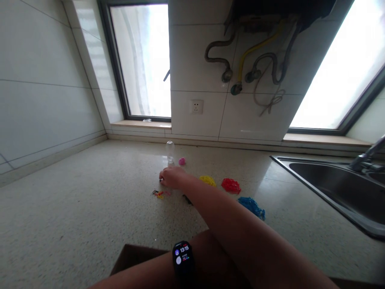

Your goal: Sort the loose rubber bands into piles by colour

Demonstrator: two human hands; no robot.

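My right hand (pixel 173 177) reaches over the counter, its fingers pinched together. A tiny dark bit shows at the fingertips, too small to name. Just below lies a small mixed pile of coloured bands (pixel 158 194). Behind the hand lies a clear plastic bottle (pixel 170 148), beside a pink lump (pixel 182 161). Under and beyond my right forearm are heaps of yellow bands (pixel 207 180), red bands (pixel 231 186), blue bands (pixel 252 206) and black bands (pixel 187 199). My left hand (pixel 202 241), past a wristwatch (pixel 182 255), crosses beneath the right forearm; its fingers are hidden.
A steel sink (pixel 327 188) with a faucet (pixel 368 156) is set into the counter (pixel 90 200) at the right. A tiled wall with a socket (pixel 197 106) stands behind. Hoses and pipes (pixel 240 68) hang above. Windows are on both sides.
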